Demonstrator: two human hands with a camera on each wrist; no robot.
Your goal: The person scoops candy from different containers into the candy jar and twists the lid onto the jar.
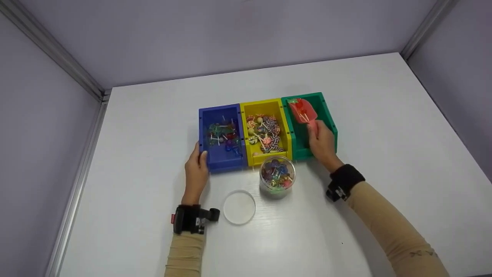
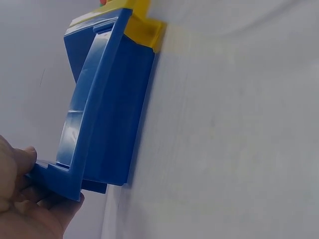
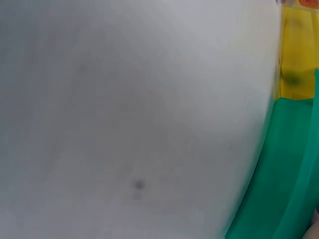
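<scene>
My right hand (image 1: 323,143) grips the handle of a pink scoop (image 1: 312,107) over the green bin (image 1: 329,119). Red lollipops with white sticks and something greenish lie in the scoop. At the left, my left hand (image 1: 196,171) holds the rim of the blue bin (image 1: 223,164), thumb above and fingers underneath; the left wrist view shows this hand (image 2: 30,199) on the bin's corner. Clear-coloured lollipops (image 1: 223,132) lie in the blue bin. The yellow bin (image 1: 263,104) between them contains swirl-patterned lollipops (image 1: 269,132). In the right wrist view, only a sliver of hand shows beside the green bin (image 3: 279,174).
A clear round jar (image 1: 277,188), uncovered and holding colourful lollipops, stands in front of the yellow bin. To its left a round lid (image 1: 239,207) lies flat on the white table (image 1: 146,146). Walls border the table behind and at both sides.
</scene>
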